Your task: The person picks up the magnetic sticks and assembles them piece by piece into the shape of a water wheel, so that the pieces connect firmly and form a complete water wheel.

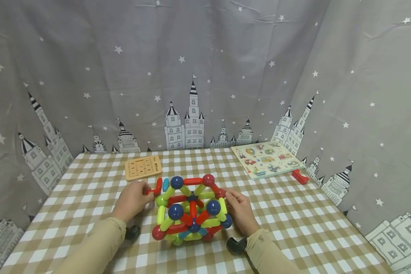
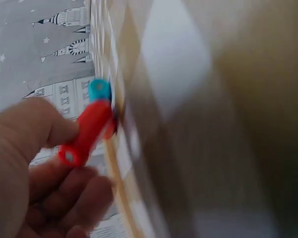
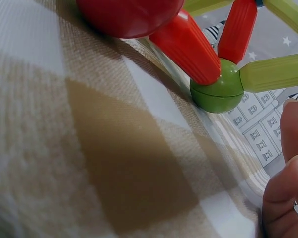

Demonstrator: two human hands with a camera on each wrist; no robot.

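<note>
A ball-and-rod magnetic structure in red, yellow-green and dark blue stands on the table between the hands. My left hand is at its left side, pinching a red magnetic rod between thumb and fingers. Just beyond that rod lie another red rod and a blue rod. At the structure's right side, my right hand holds it by thumb and fingertips at a red ball. A green ball joined to red and green rods shows in the right wrist view, beside the fingers.
A wooden number puzzle lies behind the left hand. A picture board is at the back right, with a red block by its corner. The checked tablecloth covers the table; a grey castle-print curtain hangs behind.
</note>
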